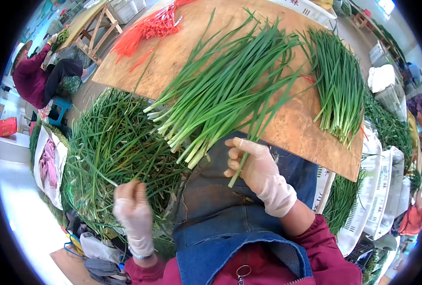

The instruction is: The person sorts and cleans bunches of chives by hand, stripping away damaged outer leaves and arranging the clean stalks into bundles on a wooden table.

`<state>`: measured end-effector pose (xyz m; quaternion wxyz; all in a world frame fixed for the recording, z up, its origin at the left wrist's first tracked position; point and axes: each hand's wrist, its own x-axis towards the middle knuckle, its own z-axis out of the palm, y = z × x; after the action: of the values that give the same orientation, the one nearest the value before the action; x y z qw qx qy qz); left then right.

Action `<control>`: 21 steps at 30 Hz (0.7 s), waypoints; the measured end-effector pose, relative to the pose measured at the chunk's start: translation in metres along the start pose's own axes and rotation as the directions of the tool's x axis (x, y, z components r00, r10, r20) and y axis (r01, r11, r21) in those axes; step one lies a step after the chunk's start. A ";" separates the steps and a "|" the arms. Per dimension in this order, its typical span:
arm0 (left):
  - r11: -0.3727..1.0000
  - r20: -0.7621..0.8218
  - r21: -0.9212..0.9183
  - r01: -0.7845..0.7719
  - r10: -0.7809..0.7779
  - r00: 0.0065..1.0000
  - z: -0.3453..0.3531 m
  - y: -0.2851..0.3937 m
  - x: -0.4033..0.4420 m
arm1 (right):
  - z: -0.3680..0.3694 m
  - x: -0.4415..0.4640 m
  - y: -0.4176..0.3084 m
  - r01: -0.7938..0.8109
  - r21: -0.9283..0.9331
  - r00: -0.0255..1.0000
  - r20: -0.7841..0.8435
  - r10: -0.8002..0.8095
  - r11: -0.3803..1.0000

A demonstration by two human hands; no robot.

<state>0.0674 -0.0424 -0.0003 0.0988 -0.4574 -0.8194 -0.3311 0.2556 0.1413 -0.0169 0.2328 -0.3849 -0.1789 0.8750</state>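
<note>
My right hand [254,164], in a thin whitish glove, pinches a few garlic chive stalks [240,171], their cut ends pointing down toward my lap. Beside it, a large loose bunch of garlic chives [230,85] lies over the board's near edge, pale ends toward me. My left hand [133,204], gloved too, is curled closed and smeared by motion. It is over a heap of loose chive leaves [120,137]; a pale-ended stalk [107,179] lies close to its fingertips. Whatever its fingers hold is hidden.
A second chive bunch [339,80] lies on the right of the wooden board [296,118]. Red plastic ties [147,35] sit at the far left. White crates [363,204] stand on my right. Another person [33,76] sits at the upper left.
</note>
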 end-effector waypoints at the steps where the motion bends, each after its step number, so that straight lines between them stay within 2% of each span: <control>1: 0.992 0.033 -0.111 -0.065 0.069 0.997 0.009 0.020 0.007 | 0.003 0.005 0.001 -0.023 -0.046 0.999 -0.036 0.021 0.999; 2: 0.973 0.075 -0.191 -0.131 0.148 0.986 0.018 0.032 0.012 | 0.006 0.010 0.003 -0.046 -0.090 0.996 -0.074 0.039 0.995; 3: 0.954 0.109 -0.249 -0.167 0.199 0.974 0.025 0.046 0.018 | 0.010 0.017 0.007 -0.062 0.002 0.990 -0.126 0.062 0.998; 4: 0.951 0.155 -0.275 -0.143 0.190 0.969 0.030 0.061 0.022 | 0.013 0.023 0.010 -0.044 0.011 0.992 -0.114 0.045 0.999; 7: 0.978 0.244 -0.106 -0.182 0.203 0.948 0.047 0.072 0.035 | 0.018 0.035 0.015 -0.002 0.064 0.998 -0.063 0.006 0.998; 9: 0.981 0.315 -0.009 -0.193 0.186 0.931 0.056 0.070 0.039 | 0.020 0.029 0.013 0.035 0.032 0.997 -0.070 -0.032 0.999; 11: 0.984 0.362 -0.119 -0.131 0.166 0.917 0.059 0.072 0.044 | 0.019 0.019 0.009 0.067 0.033 0.996 -0.059 -0.065 0.997; 12: 0.980 0.387 -0.173 -0.095 0.156 0.909 0.060 0.074 0.046 | 0.017 0.015 0.006 0.064 0.030 0.996 -0.057 -0.063 0.997; 14: 0.925 0.494 -0.344 0.162 0.032 0.869 0.066 0.076 0.047 | 0.011 0.008 0.001 0.063 0.023 0.997 -0.051 -0.061 0.998; 16: 0.787 0.627 -0.415 0.457 -0.117 0.770 0.075 0.078 0.045 | 0.007 0.006 0.001 0.066 0.014 0.996 -0.057 -0.066 0.998; 17: 0.775 0.629 -0.390 0.497 -0.170 0.758 0.074 0.084 0.046 | 0.005 0.006 0.002 0.073 0.006 0.995 -0.065 -0.073 0.997; 20: 0.936 0.412 -0.332 0.116 0.033 0.911 0.078 0.091 0.038 | 0.006 0.001 0.003 0.096 -0.021 0.988 -0.121 -0.098 0.995; 21: 0.934 0.352 -0.347 0.084 0.046 0.935 0.079 0.095 0.036 | 0.007 0.000 0.004 0.102 -0.032 0.984 -0.146 -0.105 0.994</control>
<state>0.1354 0.0660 -0.0007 -0.1383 -0.5116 -0.7545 -0.3871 0.2494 0.1366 -0.0144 0.2860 -0.4416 -0.1914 0.8286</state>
